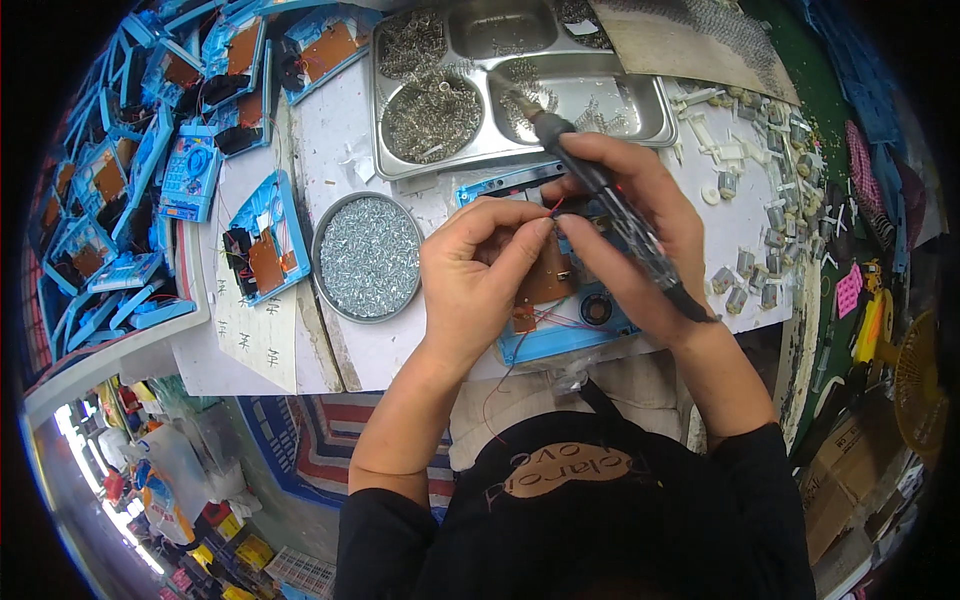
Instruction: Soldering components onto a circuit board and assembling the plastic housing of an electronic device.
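- Presently pinching a thin red wire with the left hand, thumb and forefinger pressed together at the tips; exact hold on the wire's end partly hidden.
- Clamped round the dark handle of a pen-shaped tool with the right hand; metal tip aimed up and leftward, well apart from the wire, blurred toward its end.
- Also close to the left fingertips with the right thumb; cannot tell whether pressing on the wire too.
- Directly under both hands, near the front edge of the white table: a blue housing, partly covered by fingers and tool.
- Inside that housing: a brown board, a round black part and loose red wires beside it.
- Just left of the left hand: a round dish filled with small silvery pieces.
- Further left: a single blue shell with board and dark wiring, near a marked paper sheet; beyond, a heap of similar blue shells.
- Behind the hands: a compartmented metal tray with small springs in several sections.
- To the right, scattered on the table: small silvery motors among white plastic parts.
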`<control>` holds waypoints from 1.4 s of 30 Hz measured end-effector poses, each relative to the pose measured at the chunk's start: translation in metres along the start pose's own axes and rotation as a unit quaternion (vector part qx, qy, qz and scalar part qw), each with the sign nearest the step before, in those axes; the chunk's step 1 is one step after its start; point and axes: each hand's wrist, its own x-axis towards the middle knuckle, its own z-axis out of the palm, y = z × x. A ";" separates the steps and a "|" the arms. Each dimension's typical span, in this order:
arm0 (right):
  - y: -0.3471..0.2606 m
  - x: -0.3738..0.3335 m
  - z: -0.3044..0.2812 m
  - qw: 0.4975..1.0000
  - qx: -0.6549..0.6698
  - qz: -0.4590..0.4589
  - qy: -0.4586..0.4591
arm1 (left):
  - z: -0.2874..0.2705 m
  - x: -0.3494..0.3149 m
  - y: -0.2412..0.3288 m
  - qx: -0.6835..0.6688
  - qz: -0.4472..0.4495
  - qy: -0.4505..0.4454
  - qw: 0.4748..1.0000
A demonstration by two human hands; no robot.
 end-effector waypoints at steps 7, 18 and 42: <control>0.004 0.005 0.009 0.996 -0.077 -0.033 0.016 | -0.006 0.000 0.002 0.100 -0.009 -0.029 0.995; -0.001 0.005 0.007 0.992 -0.116 -0.049 0.003 | -0.001 -0.001 0.003 0.056 -0.013 0.003 0.998; 0.004 0.005 0.006 0.988 -0.131 -0.085 0.006 | 0.001 0.000 -0.002 0.077 0.063 0.022 0.995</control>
